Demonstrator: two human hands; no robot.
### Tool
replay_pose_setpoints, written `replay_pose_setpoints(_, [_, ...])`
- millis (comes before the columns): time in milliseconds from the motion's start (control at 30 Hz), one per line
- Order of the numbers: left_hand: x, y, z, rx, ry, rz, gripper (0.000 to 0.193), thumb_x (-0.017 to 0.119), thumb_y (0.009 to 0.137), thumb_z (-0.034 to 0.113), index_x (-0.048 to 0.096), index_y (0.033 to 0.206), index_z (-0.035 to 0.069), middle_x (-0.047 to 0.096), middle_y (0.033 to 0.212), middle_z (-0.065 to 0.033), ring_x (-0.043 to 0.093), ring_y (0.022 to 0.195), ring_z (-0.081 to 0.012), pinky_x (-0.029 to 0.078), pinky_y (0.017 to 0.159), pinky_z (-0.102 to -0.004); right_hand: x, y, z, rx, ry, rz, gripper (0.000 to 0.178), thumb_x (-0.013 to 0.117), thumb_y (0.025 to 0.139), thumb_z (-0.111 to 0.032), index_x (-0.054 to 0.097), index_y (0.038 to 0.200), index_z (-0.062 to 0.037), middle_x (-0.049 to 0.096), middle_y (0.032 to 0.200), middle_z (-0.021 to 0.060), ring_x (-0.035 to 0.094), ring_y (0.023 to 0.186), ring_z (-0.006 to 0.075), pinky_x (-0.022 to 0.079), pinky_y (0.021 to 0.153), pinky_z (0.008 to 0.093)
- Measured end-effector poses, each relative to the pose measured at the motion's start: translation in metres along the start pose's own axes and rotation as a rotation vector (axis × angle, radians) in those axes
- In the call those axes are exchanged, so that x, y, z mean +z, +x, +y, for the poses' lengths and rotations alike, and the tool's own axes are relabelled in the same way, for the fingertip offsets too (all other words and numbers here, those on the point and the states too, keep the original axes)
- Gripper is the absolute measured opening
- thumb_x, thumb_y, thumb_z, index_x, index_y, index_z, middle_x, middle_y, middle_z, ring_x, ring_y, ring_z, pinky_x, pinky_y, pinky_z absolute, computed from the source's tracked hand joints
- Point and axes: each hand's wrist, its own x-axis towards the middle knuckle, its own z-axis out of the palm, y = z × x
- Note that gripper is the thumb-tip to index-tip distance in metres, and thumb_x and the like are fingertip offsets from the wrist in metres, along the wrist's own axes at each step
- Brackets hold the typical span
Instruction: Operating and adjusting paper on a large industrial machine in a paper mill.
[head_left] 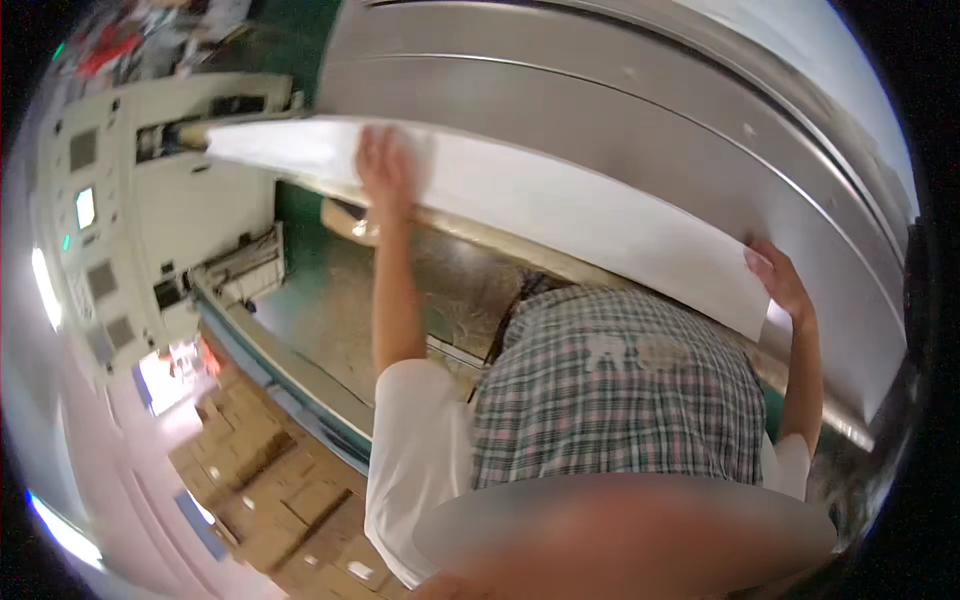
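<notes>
A long white sheet (560, 200) is stretched along a pale roller or bar (520, 245), below a wide grey metal panel (560, 95). My left hand (388, 170) lies on the sheet toward its left part, fingers extended and slightly blurred by motion. At the sheet's right end, my right hand (782, 282) has its fingers bent around the edge and seems to pinch it. Part of those fingertips is hidden.
A pale machine cabinet (220, 235) with a small lit screen (85, 208) stands at the left. Brown cartons (270, 490) are piled at the lower left, behind a green-edged rail (290, 370). My plaid apron (620, 390) is close to the roller.
</notes>
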Motion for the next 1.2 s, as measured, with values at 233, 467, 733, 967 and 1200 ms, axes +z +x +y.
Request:
replay_pose_setpoints(233, [-0.019, 0.002, 0.003, 0.134, -0.012, 0.071, 0.029, 0.053, 0.08, 0.019, 0.057, 0.108, 0.01, 0.046, 0.121, -0.0166, 0.041, 0.113, -0.0321, 0.027, 0.098, -0.0431, 0.075, 0.065, -0.132, -0.04, 0.035, -0.192, 0.046, 0.045, 0.084, -0.045, 0.051, 0.098, -0.0022, 0.054, 0.078, 0.0081, 0.054, 0.056, 0.0163, 0.045, 0.042, 0.0299])
replay_pose_setpoints(467, [-0.016, 0.003, 0.005, 0.322, -0.084, -0.227, 0.035, 0.056, 0.075, 0.018, 0.056, 0.109, 0.009, 0.052, 0.115, -0.0127, 0.047, 0.109, -0.0302, 0.032, 0.097, -0.0406, 0.17, 0.145, -0.217, -0.222, 0.261, -0.244, 0.045, 0.05, 0.083, -0.04, 0.051, 0.099, 0.0017, 0.058, 0.069, 0.0097, 0.054, 0.049, 0.0166, 0.046, 0.044, 0.0301])
replay_pose_setpoints(733, [-0.046, 0.042, -0.02, 0.556, -0.414, -0.426, 0.032, 0.064, 0.07, 0.015, 0.058, 0.101, 0.007, 0.056, 0.109, -0.0105, 0.052, 0.104, -0.0278, 0.033, 0.096, -0.045, 0.138, 0.205, -0.259, -0.394, -0.016, 0.551, 0.024, 0.053, 0.082, -0.027, 0.06, 0.091, -0.0062, 0.061, 0.072, 0.0117, 0.059, 0.06, 0.0211, 0.047, 0.056, 0.0325])
replay_pose_setpoints(967, [0.037, 0.213, -0.124, 0.264, -0.596, -0.302, 0.029, 0.059, 0.08, 0.016, 0.056, 0.107, 0.006, 0.06, 0.101, -0.0112, 0.058, 0.091, -0.0164, 0.046, 0.078, -0.0299, 0.126, 0.242, -0.215, -0.226, -0.297, 1.072, 0.019, 0.052, 0.082, -0.026, 0.057, 0.083, -0.0068, 0.059, 0.072, 0.0119, 0.057, 0.064, 0.029, 0.045, 0.058, 0.0382])
replay_pose_setpoints(1200, [0.136, 0.396, -0.153, -0.004, -0.938, -0.01, 0.021, 0.059, 0.078, 0.012, 0.058, 0.095, 0.0, 0.062, 0.085, -0.0072, 0.058, 0.079, -0.0132, 0.045, 0.073, -0.0262, 0.129, 0.25, -0.227, -0.127, -0.379, 1.132, 0.015, 0.053, 0.081, -0.025, 0.052, 0.079, -0.0098, 0.055, 0.076, 0.0086, 0.056, 0.065, 0.0289, 0.045, 0.056, 0.0399])
